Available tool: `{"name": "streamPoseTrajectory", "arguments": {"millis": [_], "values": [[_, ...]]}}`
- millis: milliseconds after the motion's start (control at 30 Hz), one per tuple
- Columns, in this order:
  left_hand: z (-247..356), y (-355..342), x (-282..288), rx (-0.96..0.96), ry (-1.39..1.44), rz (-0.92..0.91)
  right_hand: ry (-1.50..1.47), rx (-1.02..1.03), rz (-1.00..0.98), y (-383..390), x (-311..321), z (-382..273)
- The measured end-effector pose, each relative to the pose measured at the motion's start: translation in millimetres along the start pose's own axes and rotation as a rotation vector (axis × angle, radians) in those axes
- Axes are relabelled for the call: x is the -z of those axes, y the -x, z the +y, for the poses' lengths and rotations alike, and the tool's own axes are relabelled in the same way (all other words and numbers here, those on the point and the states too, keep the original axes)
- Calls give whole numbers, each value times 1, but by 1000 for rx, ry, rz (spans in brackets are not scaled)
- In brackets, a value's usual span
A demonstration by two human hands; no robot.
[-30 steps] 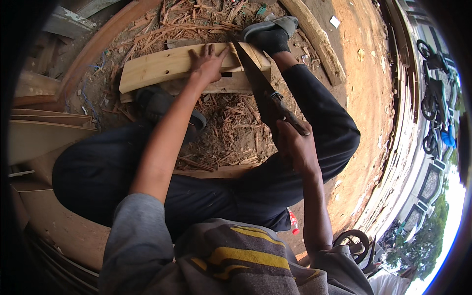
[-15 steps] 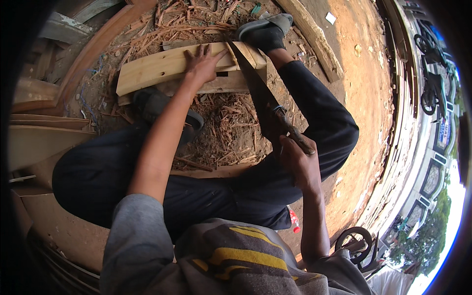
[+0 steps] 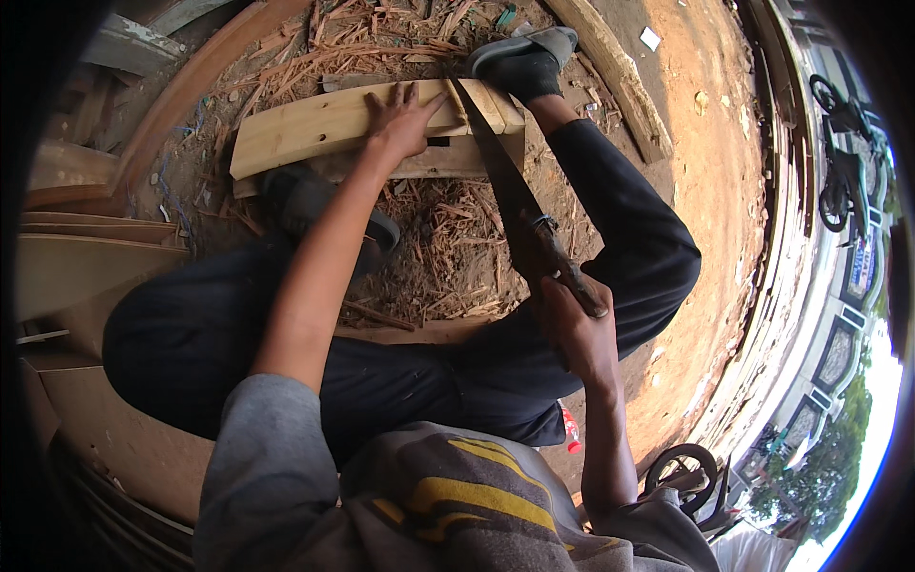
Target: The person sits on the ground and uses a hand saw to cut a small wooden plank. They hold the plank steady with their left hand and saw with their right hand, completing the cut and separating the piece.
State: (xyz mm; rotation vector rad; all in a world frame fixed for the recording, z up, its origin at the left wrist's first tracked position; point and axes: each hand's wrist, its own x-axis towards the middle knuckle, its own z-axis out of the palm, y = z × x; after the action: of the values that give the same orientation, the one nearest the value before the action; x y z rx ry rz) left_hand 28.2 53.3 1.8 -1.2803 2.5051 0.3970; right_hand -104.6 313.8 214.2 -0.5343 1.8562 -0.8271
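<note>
My right hand (image 3: 579, 324) is wrapped round the dark wooden handle of a handsaw (image 3: 516, 194). The saw's long dark blade slants away from me and lies across a pale wooden plank (image 3: 310, 130) near its right end. On top of that plank, left of the blade, my left hand (image 3: 400, 122) presses down with its fingers spread. Under the plank is another wooden piece (image 3: 448, 162). My shod right foot (image 3: 524, 65) rests by the plank's right end, and my left shoe (image 3: 315, 205) is partly under its near side.
Wood shavings (image 3: 448, 253) and splinters litter the ground around the plank. A rough timber (image 3: 620, 81) lies beyond my right foot. At the left stand a brown wooden frame (image 3: 152, 133) and boards (image 3: 91, 262). Long stacked planks (image 3: 777, 191) run along the right, with motorbikes (image 3: 839, 176) beyond.
The saw and my right hand have shifted slightly, with the handle a little nearer to me. My left hand keeps its place on the plank. The whole view has moved slightly.
</note>
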Motion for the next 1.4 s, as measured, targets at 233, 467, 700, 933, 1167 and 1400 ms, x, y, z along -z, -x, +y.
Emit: {"name": "streamPoseTrajectory", "arguments": {"millis": [233, 467, 700, 933, 1167, 1400], "values": [[0, -1, 1, -6, 0, -30, 72, 61, 6, -49, -17, -9], [3, 2, 2, -14, 5, 33, 0, -45, -12, -11, 1, -8], [-4, -1, -4, 13, -26, -21, 45, 13, -35, -45, -21, -10], [2, -3, 0, 11, -8, -6, 47, 4, 3, -26, -4, -8], [-4, -2, -4, 4, -5, 19, 62, 66, 4, -29, -7, 5], [2, -2, -2, 0, -11, 4, 14, 29, 1, -42, -13, -4]]}}
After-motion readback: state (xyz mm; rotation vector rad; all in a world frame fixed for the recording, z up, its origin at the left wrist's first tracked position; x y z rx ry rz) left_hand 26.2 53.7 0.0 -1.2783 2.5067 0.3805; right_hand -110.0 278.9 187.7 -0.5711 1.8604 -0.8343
